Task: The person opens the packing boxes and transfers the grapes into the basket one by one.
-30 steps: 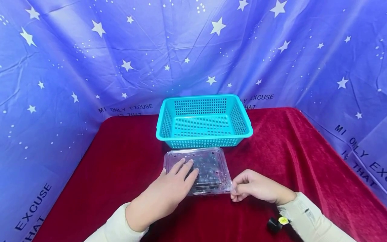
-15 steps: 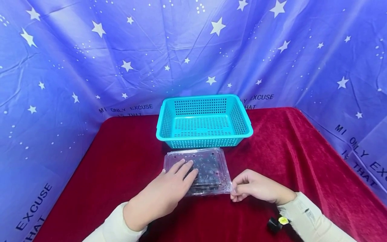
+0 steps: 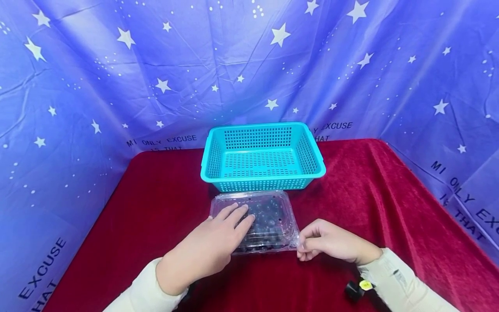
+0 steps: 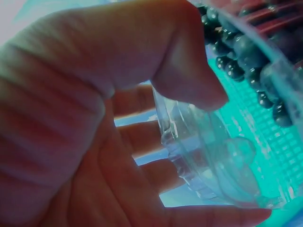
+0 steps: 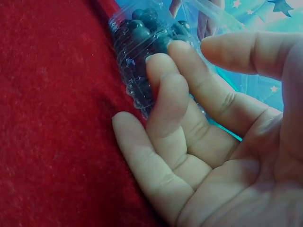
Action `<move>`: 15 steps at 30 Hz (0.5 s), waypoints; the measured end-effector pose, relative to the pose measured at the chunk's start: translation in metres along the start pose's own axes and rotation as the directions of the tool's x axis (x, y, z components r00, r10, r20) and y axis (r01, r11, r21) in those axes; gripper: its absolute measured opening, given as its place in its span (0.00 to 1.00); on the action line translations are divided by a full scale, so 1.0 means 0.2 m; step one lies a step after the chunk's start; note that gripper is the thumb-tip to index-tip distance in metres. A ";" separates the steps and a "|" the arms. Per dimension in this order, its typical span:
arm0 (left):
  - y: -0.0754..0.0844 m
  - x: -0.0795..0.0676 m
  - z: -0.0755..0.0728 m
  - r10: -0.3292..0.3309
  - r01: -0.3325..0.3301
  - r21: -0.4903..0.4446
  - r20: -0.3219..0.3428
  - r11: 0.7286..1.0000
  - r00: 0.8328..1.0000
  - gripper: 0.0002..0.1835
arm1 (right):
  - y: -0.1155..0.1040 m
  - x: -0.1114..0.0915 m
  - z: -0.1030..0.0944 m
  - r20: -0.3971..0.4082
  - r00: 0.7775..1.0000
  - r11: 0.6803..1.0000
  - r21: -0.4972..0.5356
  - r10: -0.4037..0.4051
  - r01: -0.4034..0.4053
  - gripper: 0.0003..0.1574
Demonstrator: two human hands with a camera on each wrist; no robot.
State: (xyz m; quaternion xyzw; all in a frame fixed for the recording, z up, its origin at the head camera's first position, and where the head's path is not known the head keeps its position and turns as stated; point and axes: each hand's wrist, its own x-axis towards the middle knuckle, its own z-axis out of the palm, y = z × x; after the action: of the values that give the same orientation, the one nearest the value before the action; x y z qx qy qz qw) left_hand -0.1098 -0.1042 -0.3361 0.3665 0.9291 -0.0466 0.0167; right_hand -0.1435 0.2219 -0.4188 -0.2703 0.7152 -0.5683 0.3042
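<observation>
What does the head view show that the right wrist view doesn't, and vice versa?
Only the head view shows the whole turquoise basket, the pale sleeves and the printed lettering. Only the right wrist view shows the palm of the right hand. Both show that hand, the red cloth, the starry curtain and the clear container with dark round fruit.

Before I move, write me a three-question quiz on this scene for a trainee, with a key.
1. Multiple choice: in the head view, which hand's fingers lie across the top of the clear container?
a) the left
b) the right
c) neither

2. True or false: the teal basket stands nearer the person than the container does.

3. Fill in the colour: the cloth under the container and basket is ____.

Key:
1. a, the left hand.
2. False; it stands on the far side of the container.
3. Red.
</observation>
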 end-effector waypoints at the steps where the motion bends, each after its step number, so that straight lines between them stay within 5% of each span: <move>1: 0.00 0.00 0.00 0.004 -0.004 0.003 -0.006 1.000 1.000 0.45 | 0.00 0.00 0.00 -0.002 1.000 1.000 0.000 0.004 -0.004 0.12; 15: -0.04 0.00 -0.07 0.020 -0.022 -0.030 -0.079 0.999 0.997 0.45 | -0.05 0.02 0.00 -0.106 0.994 0.971 -0.235 0.010 -0.035 0.19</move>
State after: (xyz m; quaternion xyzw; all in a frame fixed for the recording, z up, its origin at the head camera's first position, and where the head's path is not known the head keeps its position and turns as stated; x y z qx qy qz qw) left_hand -0.1151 -0.1099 -0.3214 0.3776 0.9257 -0.0176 -0.0139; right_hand -0.1449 0.2167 -0.4095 -0.2666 0.7955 -0.4890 0.2387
